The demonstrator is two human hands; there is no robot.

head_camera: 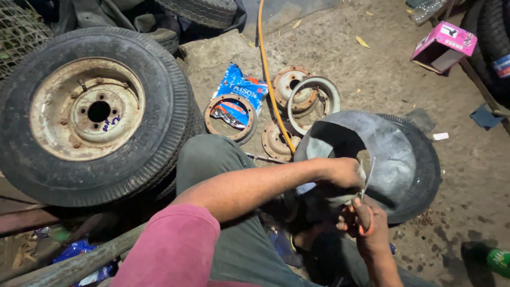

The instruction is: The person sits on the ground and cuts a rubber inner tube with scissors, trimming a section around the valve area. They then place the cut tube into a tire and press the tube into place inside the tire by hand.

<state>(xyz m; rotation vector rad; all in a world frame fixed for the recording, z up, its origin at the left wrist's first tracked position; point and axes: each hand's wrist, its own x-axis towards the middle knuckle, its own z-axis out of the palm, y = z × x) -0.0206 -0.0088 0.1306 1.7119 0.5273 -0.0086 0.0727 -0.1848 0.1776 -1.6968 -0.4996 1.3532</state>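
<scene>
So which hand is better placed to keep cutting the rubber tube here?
Probably the right hand: it grips the scissors at the inner tube. The left hand grasps the rubber beside the blades.

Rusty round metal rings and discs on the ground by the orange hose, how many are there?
4: one ring lying on the blue packet, one disc right of the hose, a pale ring overlapping it, one disc below. More may be hidden.

Harsh light from near the head camera brightens the centre, while the corners fall dark and slightly soft.
</scene>
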